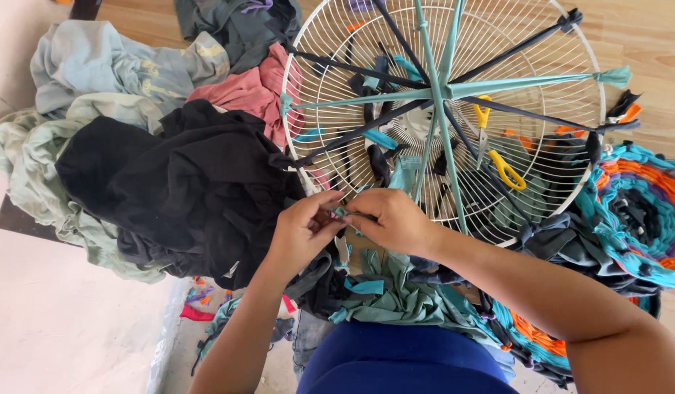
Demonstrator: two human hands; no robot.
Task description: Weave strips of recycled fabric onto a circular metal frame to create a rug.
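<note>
Round white wire fan guard strung with teal and dark fabric strips, yellow-handled scissors lying behind it, beside a black garment heap; at its near rim, left hand and right hand together pinch a teal strip end.

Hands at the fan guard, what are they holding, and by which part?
Both the left hand and the right hand pinch a teal fabric strip by its end, at the lower rim of the white wire fan guard.
</note>
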